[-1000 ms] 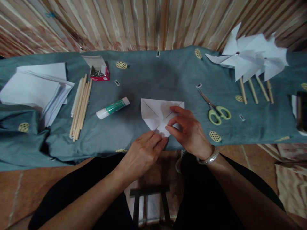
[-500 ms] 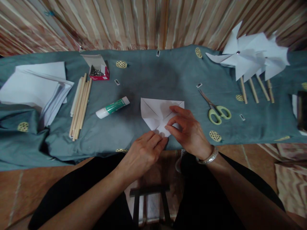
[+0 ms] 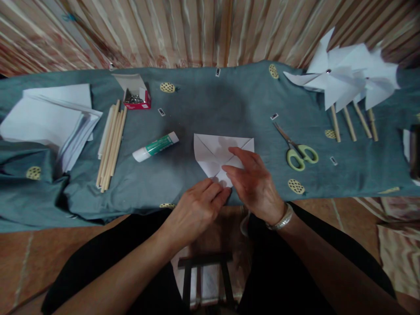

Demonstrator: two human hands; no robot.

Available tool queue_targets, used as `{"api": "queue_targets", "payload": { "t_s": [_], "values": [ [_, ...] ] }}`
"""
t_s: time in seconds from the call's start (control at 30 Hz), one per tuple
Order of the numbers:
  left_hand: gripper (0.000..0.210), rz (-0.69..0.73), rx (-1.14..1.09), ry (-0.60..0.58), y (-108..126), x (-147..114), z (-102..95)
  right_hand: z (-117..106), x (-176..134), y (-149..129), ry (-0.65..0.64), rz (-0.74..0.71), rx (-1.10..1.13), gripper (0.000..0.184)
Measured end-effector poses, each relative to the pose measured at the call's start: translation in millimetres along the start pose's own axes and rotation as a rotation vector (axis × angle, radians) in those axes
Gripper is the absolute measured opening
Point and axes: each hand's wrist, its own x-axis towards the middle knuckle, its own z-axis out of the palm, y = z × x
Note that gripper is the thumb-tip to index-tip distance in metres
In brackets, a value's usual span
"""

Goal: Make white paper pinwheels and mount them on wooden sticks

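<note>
White folded paper sheet (image 3: 206,151) on cloth-covered bench (image 3: 187,118), near edge, approx mid-frame, right in front of the person; crease/fold lines run diagonally from its far corners twd the middle, near end narrows to a blunt tip. L hand (image 3: 198,208) at that near tip, thumb + forefinger close tog. on the paper; can't tell if they're pinching it or just pressing. R hand (image 3: 257,186) over the sheet's R side, thumb and forefinger apart, nothing clamped btwn them; fingertips at the paper, can't tell if actual contact. Silver bracelet (image 3: 282,218) on R wrist. Just L of sheet: green/white glue stick (image 3: 155,146), lying at a slant, capped end unclear. Further L: bundle of wooden sticks (image 3: 110,151), then stack of white paper (image 3: 49,116) w/ a cloth fold over its near part. Small red/white box (image 3: 138,103) behind the glue stick, lid up, shiny metal bits inside, too small to ID. R of sheet: scissors (image 3: 300,155), green handles twd person, blades pointing away, slightly ajar. Far R: white paper pinwheels (image 3: 343,76) overlapping, 4 stick ends visible, pointing twd person. Dark obj (image 3: 415,153) at R frame edge, cut off, can't ID. Striped curtain (image 3: 197,33) behind bench.
</note>
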Motion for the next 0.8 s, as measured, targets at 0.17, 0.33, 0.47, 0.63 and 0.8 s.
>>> {"api": "queue_targets", "payload": {
  "t_s": [0.17, 0.33, 0.47, 0.63, 0.8],
  "values": [
    [0.019, -0.013, 0.000, -0.014, 0.4, -1.2, 1.3, 0.5, -8.6, -3.8, -0.096, 0.019, -0.016, 0.037],
    [0.019, -0.072, -0.013, 0.013, 1.7, 1.0, 0.2, 3.2, -14.0, -9.1, -0.137, 0.065, 0.009, 0.048],
    [0.020, -0.079, -0.034, 0.030, 2.8, 3.1, -1.7, 4.4, -13.6, -12.0, -0.139, 0.061, -0.037, 0.043],
    [0.018, -0.050, -0.022, 0.025, 2.5, 2.0, -0.5, 5.1, -11.0, -12.6, -0.158, 0.044, -0.060, 0.040],
    [0.020, -0.044, 0.002, -0.011, 2.3, 1.8, -1.3, 12.6, -12.2, -12.7, -0.126, -0.011, -0.090, 0.038]
  ]
}}
